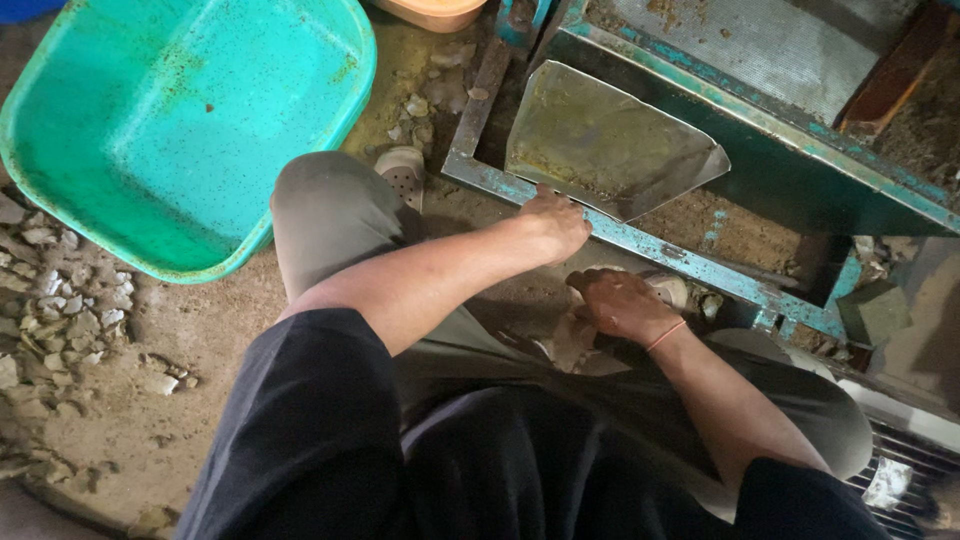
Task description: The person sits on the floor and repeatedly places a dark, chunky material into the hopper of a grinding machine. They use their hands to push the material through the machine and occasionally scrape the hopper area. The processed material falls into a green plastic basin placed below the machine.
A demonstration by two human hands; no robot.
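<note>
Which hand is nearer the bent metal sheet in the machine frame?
Left. The left hand rests at the lower edge of the metal sheet; the right hand is lower down, apart from it.

Glossy green plastic tub [180, 120]; dull, smeared sheet-metal plate [600, 140]; chipped painted metal frame [690, 262]; rough, dusty dirt floor [130, 410]
</note>
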